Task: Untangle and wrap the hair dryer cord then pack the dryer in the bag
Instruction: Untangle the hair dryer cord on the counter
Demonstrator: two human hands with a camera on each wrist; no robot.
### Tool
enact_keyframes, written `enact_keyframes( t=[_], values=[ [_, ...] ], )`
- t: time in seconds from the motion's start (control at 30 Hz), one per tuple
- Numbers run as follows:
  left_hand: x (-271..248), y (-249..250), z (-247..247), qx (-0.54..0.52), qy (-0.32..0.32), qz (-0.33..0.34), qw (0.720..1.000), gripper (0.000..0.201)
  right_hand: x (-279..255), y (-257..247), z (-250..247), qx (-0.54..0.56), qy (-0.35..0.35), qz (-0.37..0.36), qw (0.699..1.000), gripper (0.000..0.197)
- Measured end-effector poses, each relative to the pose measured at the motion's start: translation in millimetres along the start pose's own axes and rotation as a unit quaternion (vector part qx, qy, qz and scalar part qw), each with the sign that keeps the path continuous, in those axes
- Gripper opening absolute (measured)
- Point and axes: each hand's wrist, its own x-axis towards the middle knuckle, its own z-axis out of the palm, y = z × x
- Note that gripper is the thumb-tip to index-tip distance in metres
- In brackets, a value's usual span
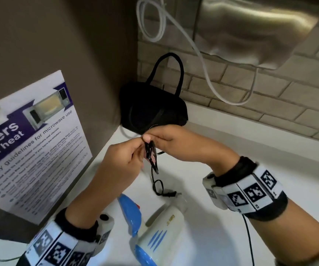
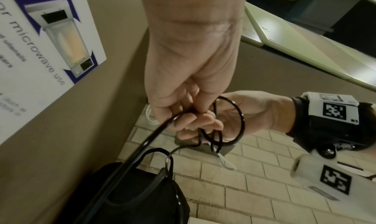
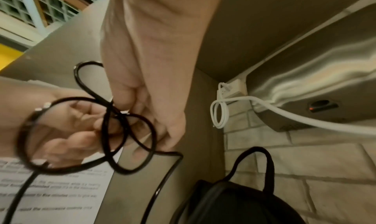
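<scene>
A cream and blue hair dryer [image 1: 160, 225] lies on the white counter [image 1: 222, 150] near me. Its thin black cord [image 1: 152, 156] rises in tangled loops between my two hands, held above the counter. My left hand [image 1: 129, 156] pinches the loops [image 2: 227, 123] from the left. From the right, my right hand [image 1: 162, 139] pinches the same knot [image 3: 116, 113] with thumb and fingertips. The plug end [image 1: 171, 193] lies on the counter below. A black bag [image 1: 152, 110] with upright handles sits in the back corner.
A microwave safety poster [image 1: 31, 146] leans on the brown wall at the left. A steel wall unit [image 1: 260, 29] hangs above the brick backsplash, with a white cable [image 1: 199, 52] drooping near the bag. A thin wire runs down from my right wristband [image 1: 249, 237].
</scene>
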Motion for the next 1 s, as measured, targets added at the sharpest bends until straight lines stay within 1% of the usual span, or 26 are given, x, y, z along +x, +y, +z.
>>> enact_keyframes(
  t=[0.07,0.13,0.17,0.2,0.27,0.3,0.33,0.37,0.43,0.47,0.5,0.53,0.57,0.63,0.67,0.7,0.77,0.83,0.87,0.93,0.97,1.0],
  values=[
    [-2.1,2.2,-1.5,0.004,0.000,-0.010,1.000,0.028,0.1,6.5,-2.3,0.052,-0.030,0.014,0.998,0.030],
    [-3.7,2.9,-3.1,0.026,0.004,0.006,1.000,0.035,-2.6,12.3,-6.1,0.047,-0.037,0.012,0.998,0.027],
    [-3.6,0.2,-3.4,0.033,0.004,0.011,0.999,0.040,-3.5,15.6,-6.8,0.009,-0.033,0.013,0.999,0.027],
    [-3.4,-2.7,-3.8,0.038,0.005,0.010,0.999,0.040,-4.1,19.1,-6.7,-0.058,-0.028,0.016,0.998,0.027],
    [-2.0,-10.1,-3.4,0.044,0.013,-0.003,0.999,0.028,-5.7,29.7,-6.4,-0.188,-0.040,0.046,0.980,0.027],
    [-1.4,-12.2,-3.0,0.047,0.024,-0.010,0.999,0.023,-8.1,33.9,-6.9,-0.208,-0.052,0.068,0.974,0.025],
    [-0.8,-14.2,-2.6,0.049,0.035,-0.015,0.998,0.020,-11.9,37.2,-8.0,-0.202,-0.059,0.080,0.974,0.024],
    [-0.1,-15.0,-2.3,0.047,0.044,-0.020,0.998,0.020,-17.2,40.0,-9.2,-0.174,-0.050,0.073,0.981,0.025],
    [2.9,-17.7,-2.8,0.031,0.057,-0.050,0.997,0.021,-29.7,44.8,-11.4,-0.068,0.004,0.027,0.997,0.022],
    [5.3,-20.1,-3.4,0.015,0.068,-0.071,0.995,0.022,-37.4,48.1,-12.1,-0.009,0.028,0.005,1.000,0.019],
    [7.9,-23.1,-4.4,-0.003,0.082,-0.094,0.992,0.022,-45.7,51.8,-12.7,0.033,0.038,-0.009,0.999,0.016],
    [10.2,-26.2,-6.0,-0.023,0.097,-0.114,0.989,0.023,-53.7,57.2,-12.0,0.049,0.030,-0.007,0.998,0.014],
    [12.5,-29.3,-7.8,-0.046,0.110,-0.125,0.985,0.024,-59.7,63.4,-9.4,0.042,0.005,0.014,0.999,0.012],
    [15.9,-31.2,-12.1,-0.107,0.118,-0.115,0.981,0.028,-66.3,77.5,3.0,-0.012,-0.081,0.101,0.991,0.011],
    [16.7,-30.3,-13.8,-0.140,0.110,-0.098,0.979,0.029,-67.2,86.1,11.5,-0.039,-0.113,0.155,0.981,0.013],
    [16.8,-27.9,-15.5,-0.167,0.097,-0.075,0.978,0.030,-66.9,94.7,19.9,-0.058,-0.121,0.201,0.970,0.016],
    [15.0,-21.3,-18.9,-0.205,0.066,-0.031,0.976,0.027,-62.6,112.6,34.8,-0.058,-0.091,0.259,0.960,0.020],
    [12.5,-16.9,-21.2,-0.221,0.042,-0.010,0.974,0.024,-56.5,126.5,45.9,-0.052,-0.058,0.286,0.955,0.021],
    [11.3,-16.6,-21.6,-0.214,0.031,-0.005,0.976,0.022,-53.4,131.9,50.0,-0.065,-0.057,0.288,0.954,0.021],
    [8.6,-17.1,-20.6,-0.171,0.004,-0.008,0.985,0.022,-47.3,134.4,51.6,-0.109,-0.079,0.258,0.957,0.019],
    [7.1,-17.6,-19.9,-0.148,-0.010,-0.015,0.989,0.022,-44.4,130.0,49.7,-0.096,-0.086,0.229,0.965,0.027],
    [5.8,-18.2,-19.2,-0.128,-0.021,-0.021,0.991,0.023,-41.1,123.6,44.9,-0.043,-0.082,0.200,0.975,0.040]
  ],
)
